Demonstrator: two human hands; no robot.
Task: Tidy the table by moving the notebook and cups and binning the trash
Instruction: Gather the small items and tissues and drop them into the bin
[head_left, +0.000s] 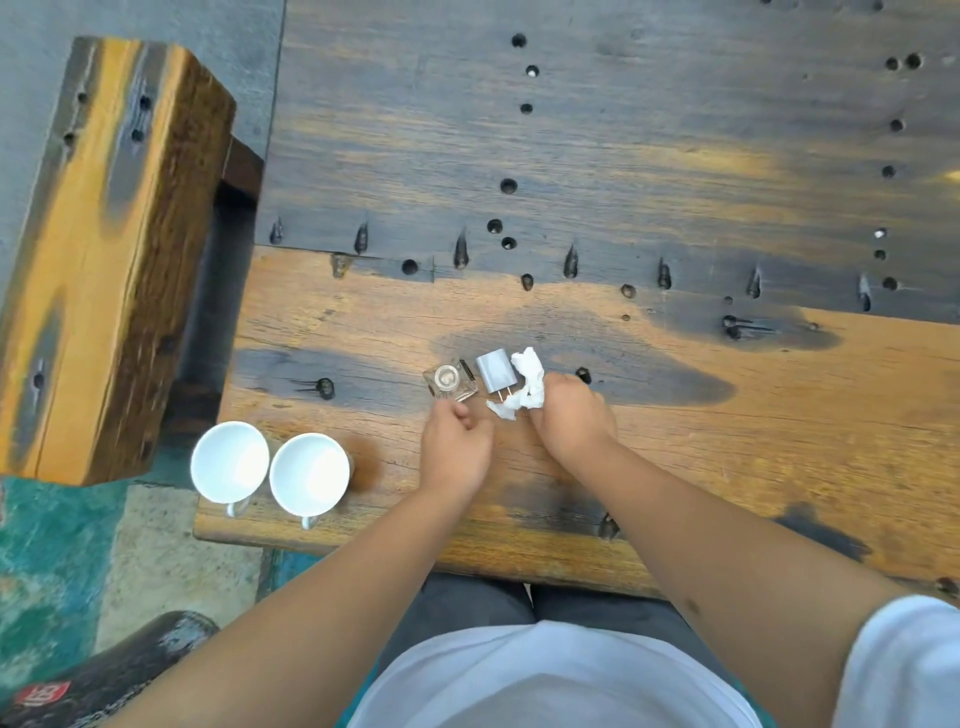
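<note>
Two white cups (229, 462) (309, 474) stand side by side at the near left corner of the wooden table (727, 415). A crumpled white tissue (527, 382) lies mid-table, and my right hand (569, 415) has its fingers closed on its right part. Left of the tissue lies a grey plug adapter (496, 375), prongs toward me, and a small square glass bottle (450, 382). My left hand (454, 447) hovers just below the bottle, fingers curled, touching nothing that I can see. No notebook is in view.
A thick wooden bench (98, 249) stands left of the table, with a gap between them. A dark object with a red label (104, 675) lies on the floor at bottom left. The tabletop is pitted with holes.
</note>
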